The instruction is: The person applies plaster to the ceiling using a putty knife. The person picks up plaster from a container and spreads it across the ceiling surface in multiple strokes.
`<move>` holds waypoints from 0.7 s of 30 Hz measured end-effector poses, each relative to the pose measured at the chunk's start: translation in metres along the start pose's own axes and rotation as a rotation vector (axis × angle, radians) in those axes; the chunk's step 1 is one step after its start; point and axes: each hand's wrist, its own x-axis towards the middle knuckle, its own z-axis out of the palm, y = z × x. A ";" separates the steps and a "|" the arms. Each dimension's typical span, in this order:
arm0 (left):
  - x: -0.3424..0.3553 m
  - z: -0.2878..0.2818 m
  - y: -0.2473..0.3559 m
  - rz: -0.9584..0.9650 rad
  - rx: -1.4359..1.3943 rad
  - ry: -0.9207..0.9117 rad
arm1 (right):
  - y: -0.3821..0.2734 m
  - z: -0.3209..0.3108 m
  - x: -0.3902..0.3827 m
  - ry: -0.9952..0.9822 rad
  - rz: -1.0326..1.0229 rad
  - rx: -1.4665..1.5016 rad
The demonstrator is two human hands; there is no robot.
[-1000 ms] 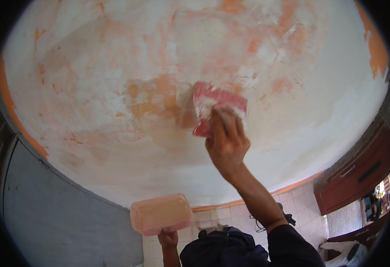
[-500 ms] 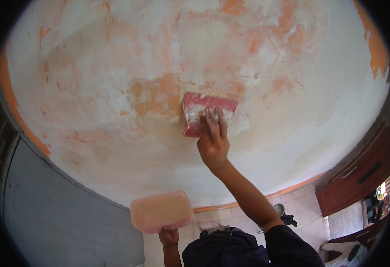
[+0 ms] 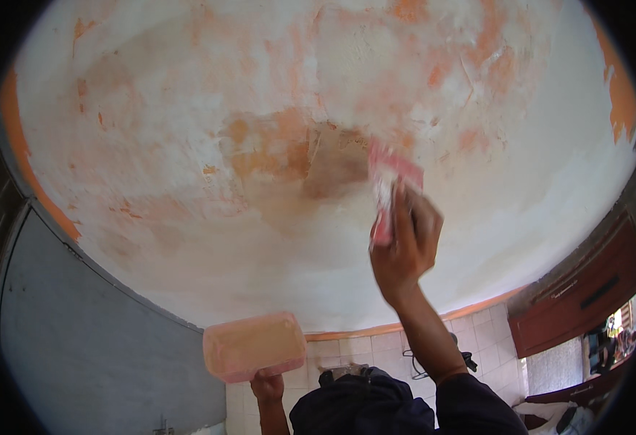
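By wall [image 3: 151,94]: R hand [image 3: 407,243] w/ red scraper [image 3: 392,168].

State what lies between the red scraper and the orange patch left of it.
Head view: brownish wall lies between the red scraper and the orange patch.

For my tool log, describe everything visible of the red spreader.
The red spreader is a flat, broad piece, plastic-looking, smeared whitish across its middle and somewhat blurred. It slants in the right hand, whose fingers partly hide it, before the patchy wall; whether its edge touches there is unclear.
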 end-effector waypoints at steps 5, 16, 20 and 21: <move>0.004 0.012 -0.005 -0.036 -0.053 -0.002 | 0.009 0.049 -0.036 -0.117 -0.141 -0.081; 0.001 -0.004 -0.010 -0.009 0.083 0.057 | 0.025 0.063 -0.165 -0.355 -0.059 -0.042; 0.007 0.000 -0.008 0.021 -0.051 -0.074 | 0.026 0.049 -0.215 -0.510 -0.032 -0.006; 0.007 0.001 -0.009 0.005 -0.060 -0.045 | 0.025 0.040 -0.214 -0.497 -0.037 0.025</move>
